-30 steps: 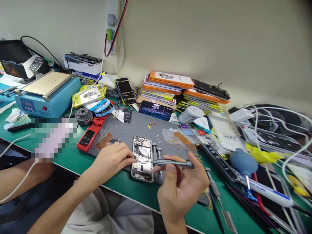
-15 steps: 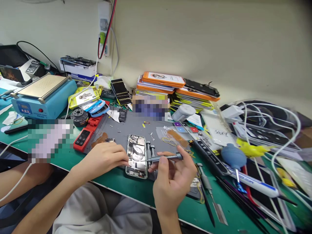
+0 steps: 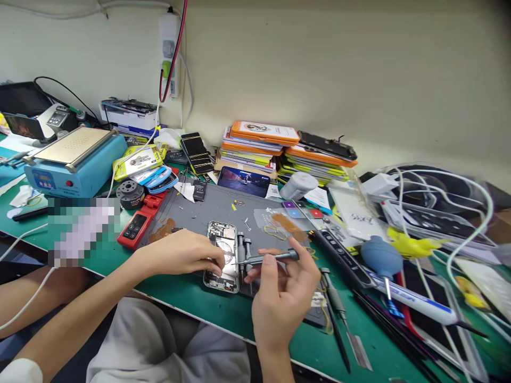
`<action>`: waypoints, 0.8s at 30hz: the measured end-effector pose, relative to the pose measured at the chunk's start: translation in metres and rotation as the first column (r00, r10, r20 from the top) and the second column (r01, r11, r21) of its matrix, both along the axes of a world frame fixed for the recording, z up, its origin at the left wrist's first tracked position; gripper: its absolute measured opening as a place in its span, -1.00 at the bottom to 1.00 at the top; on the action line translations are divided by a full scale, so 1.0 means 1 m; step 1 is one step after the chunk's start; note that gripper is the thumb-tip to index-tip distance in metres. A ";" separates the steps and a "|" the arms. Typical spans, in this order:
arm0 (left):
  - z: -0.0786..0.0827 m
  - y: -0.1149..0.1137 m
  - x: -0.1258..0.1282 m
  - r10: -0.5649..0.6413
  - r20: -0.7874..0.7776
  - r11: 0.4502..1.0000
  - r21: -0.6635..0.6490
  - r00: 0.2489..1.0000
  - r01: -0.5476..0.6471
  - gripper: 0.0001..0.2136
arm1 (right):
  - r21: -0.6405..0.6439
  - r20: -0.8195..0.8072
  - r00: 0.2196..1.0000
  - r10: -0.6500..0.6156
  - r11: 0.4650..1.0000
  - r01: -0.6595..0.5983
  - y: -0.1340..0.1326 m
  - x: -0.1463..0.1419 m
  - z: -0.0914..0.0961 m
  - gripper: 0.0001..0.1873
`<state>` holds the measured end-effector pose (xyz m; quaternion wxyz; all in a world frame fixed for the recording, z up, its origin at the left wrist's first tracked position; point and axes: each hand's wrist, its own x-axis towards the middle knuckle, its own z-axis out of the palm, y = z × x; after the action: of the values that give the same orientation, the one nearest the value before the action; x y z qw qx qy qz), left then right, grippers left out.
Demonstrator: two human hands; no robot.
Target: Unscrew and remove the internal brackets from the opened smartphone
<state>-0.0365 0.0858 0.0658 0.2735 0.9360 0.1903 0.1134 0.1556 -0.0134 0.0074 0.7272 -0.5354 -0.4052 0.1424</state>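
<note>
An opened smartphone [image 3: 229, 268] with its inner parts showing lies on a grey work mat [image 3: 207, 213]. Over the phone's left side is my left hand [image 3: 187, 252], fingertips pinched together; whatever may be between them is hidden. A grey screwdriver [image 3: 275, 258] rests across the fingers of my right hand [image 3: 281, 295], my thumb pressing on it, its thin tip pointing left at the phone's right edge. More grey screwdrivers [image 3: 241, 247] lie close along that same edge, partly covered by my right hand.
Behind the mat, a lit phone [image 3: 244, 182] leans before stacked orange boxes [image 3: 265, 133]. A blue heating plate machine [image 3: 75, 165] and a red device [image 3: 139, 226] stand left. To the right are a blue air blower [image 3: 382, 256], a scraper [image 3: 357, 346] and cables. Another person's bare limb [image 3: 35, 298] shows at left.
My left hand has moved right, from beside the phone to over its inner parts, fingers still pinched. My right hand keeps the screwdriver almost in the same place.
</note>
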 end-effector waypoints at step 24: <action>-0.012 -0.003 -0.004 0.010 0.014 0.998 0.059 1.000 -0.011 -0.83 | -0.051 -0.008 0.999 0.034 0.998 -0.034 -0.001 -0.001 0.003 -0.53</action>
<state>-0.0400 0.0827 0.0537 0.2464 0.9419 0.1898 0.1270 0.1550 -0.0147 0.0100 0.7123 -0.5463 -0.4079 0.1667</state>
